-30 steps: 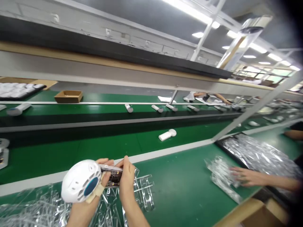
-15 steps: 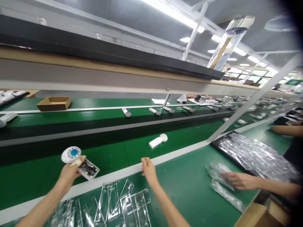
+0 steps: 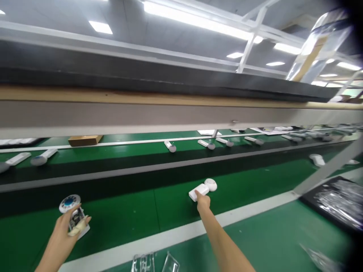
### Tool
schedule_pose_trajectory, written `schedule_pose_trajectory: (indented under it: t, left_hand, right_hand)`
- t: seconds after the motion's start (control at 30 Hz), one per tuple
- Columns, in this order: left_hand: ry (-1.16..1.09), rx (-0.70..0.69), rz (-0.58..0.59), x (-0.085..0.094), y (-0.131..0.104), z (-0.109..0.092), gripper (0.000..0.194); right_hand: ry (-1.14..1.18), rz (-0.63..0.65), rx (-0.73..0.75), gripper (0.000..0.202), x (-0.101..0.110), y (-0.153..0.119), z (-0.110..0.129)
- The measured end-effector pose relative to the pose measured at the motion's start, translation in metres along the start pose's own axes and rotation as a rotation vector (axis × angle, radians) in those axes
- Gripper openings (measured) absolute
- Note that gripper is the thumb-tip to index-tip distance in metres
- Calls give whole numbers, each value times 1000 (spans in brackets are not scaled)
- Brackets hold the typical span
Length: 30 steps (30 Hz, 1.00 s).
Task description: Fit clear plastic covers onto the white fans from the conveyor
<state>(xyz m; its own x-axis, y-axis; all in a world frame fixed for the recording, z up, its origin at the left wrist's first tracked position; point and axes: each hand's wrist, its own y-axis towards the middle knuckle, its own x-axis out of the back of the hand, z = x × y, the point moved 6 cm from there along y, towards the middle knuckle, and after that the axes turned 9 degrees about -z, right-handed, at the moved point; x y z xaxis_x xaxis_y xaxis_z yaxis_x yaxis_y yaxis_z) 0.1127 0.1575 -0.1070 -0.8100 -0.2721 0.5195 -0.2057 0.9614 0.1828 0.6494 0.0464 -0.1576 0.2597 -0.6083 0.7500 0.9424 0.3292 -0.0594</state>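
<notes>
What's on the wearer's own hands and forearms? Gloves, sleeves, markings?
No gloves or sleeves visible; both forearms bare. Left hand: pale cream wrap around one digit, apparently the thumb; material unclear. Right hand: nothing worn that I can see. No watch or cables visible.

Shallow brown box (image 3: 85, 141) beyond the belts, long white ceiling light (image 3: 195, 20) overhead

L hand (image 3: 68, 226) curled in grip; R hand (image 3: 203, 202) well apart, extended fwd, partly curled.
</notes>
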Motion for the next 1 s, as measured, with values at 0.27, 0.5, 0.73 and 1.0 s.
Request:
schedule_pose_trajectory:
  t: [0.27, 0.5, 0.73, 1.0]
  left_hand:
    - [-426, 293, 459, -59, -96, -117, 70]
    - [-920, 808, 388, -79, -123, -139, 22]
    - [-986, 791, 266, -31, -125, -130, 12]
    - [-1002, 781, 333, 1, -142, -126, 31]
  right_hand:
    - [172, 282, 151, 22, 12, -76, 28]
    - [246, 512, 722, 20, 66, -262, 76]
    - [-30, 572, 826, 29, 98, -287, 37]
    - [-647, 553, 694, 36, 61, -278, -33]
